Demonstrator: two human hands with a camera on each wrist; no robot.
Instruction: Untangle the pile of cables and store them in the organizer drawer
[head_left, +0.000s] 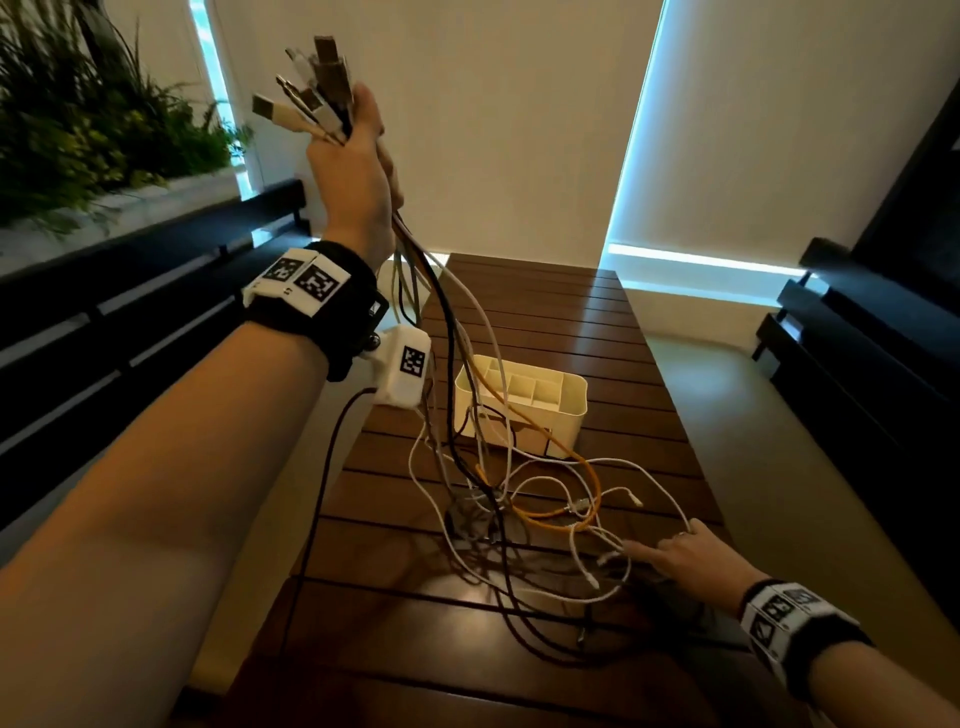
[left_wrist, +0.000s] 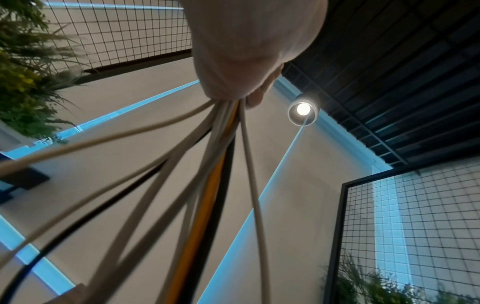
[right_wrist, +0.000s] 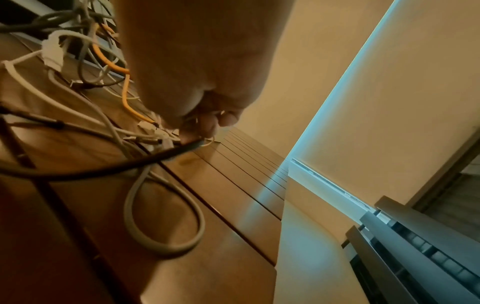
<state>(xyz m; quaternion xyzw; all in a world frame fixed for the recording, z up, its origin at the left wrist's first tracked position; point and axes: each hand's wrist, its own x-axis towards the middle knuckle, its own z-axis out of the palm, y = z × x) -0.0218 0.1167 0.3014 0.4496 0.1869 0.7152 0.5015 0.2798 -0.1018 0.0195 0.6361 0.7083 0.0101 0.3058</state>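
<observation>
My left hand (head_left: 358, 161) is raised high and grips a bundle of cable ends, with their plugs (head_left: 311, 88) sticking up out of the fist. White, black and orange cables (left_wrist: 221, 154) hang from that hand (left_wrist: 246, 51) down to a tangled pile (head_left: 524, 514) on the wooden table (head_left: 545, 312). A white organizer (head_left: 524, 410) with several compartments stands behind the pile. My right hand (head_left: 680, 556) rests low at the pile's right edge. Its index finger stretches toward a white plug, and its other fingers (right_wrist: 205, 127) curl over a thin white cable beside a black cable (right_wrist: 166, 156).
The slatted table (right_wrist: 221, 205) is narrow, with its right edge close to my right hand. Dark benches (head_left: 130, 322) run along the left and right sides. Plants (head_left: 78, 114) stand at the far left. A thin black wire hangs from my left wrist device (head_left: 400, 364).
</observation>
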